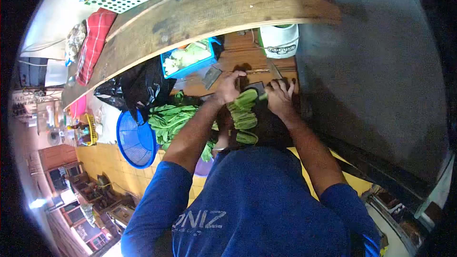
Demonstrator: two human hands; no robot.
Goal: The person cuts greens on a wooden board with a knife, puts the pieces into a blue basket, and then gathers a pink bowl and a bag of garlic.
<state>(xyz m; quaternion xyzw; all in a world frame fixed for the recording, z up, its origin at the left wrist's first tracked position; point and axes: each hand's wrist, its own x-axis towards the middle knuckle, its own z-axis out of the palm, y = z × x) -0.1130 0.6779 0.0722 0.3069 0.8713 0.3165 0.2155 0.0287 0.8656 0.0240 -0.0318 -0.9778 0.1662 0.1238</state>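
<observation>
Bundles of cut leafy greens (245, 116) lie in a row on a dark board in front of me. My left hand (228, 88) is at the upper left of this row, one finger stretched to the right and apart from the thumb; its lower fingers are partly hidden. To the right of the row, my right hand (281, 96) rests with its fingers spread near the board's edge. A small green piece (263, 96) is beside its thumb. Just beyond those fingers lies a narrow, blade-like thing (274, 69). A flat grey piece (211, 77) lies left of my left hand.
More leafy greens (173, 123) are heaped at the left, next to a blue plastic basket (136, 138) and a black plastic bag (138, 88). Behind stand a blue crate (188, 57) of pale vegetables and a white appliance (280, 42). A wooden shelf (209, 12) overhangs the table.
</observation>
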